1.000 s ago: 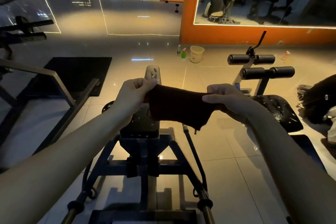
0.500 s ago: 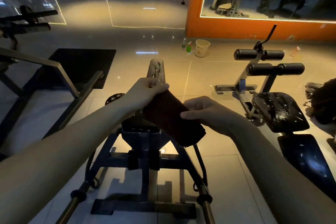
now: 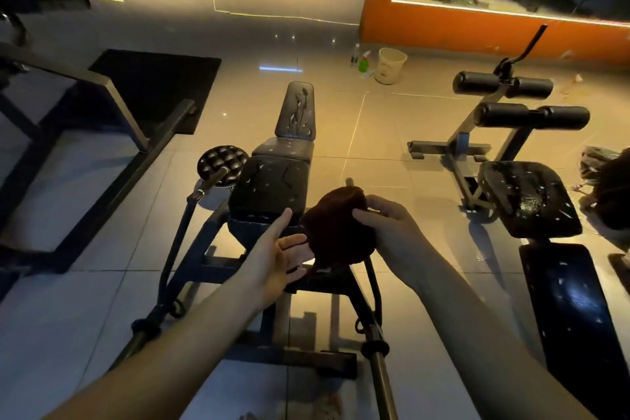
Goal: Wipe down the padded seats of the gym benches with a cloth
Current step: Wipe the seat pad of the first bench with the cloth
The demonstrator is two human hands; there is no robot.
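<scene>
Gripping bunched dark-brown fabric cloth (image 3: 337, 232) with right hand (image 3: 392, 232), left hand (image 3: 276, 259) released beneath; could drop it before cracked black padded seat (image 3: 269, 184) through loose wadding.

The dark brown cloth (image 3: 335, 232) is held bunched up just right of a cracked black padded seat (image 3: 269, 186); another speckled seat (image 3: 528, 198) stands farther right.

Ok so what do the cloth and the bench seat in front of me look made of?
The cloth: dark, soft knit or terry fabric, judging by its fuzzy, matte, bunched surface; dim light hides the weave. The bench seat: black vinyl or leather-like padding, slightly glossy, with cracks and pale flecks.
</scene>
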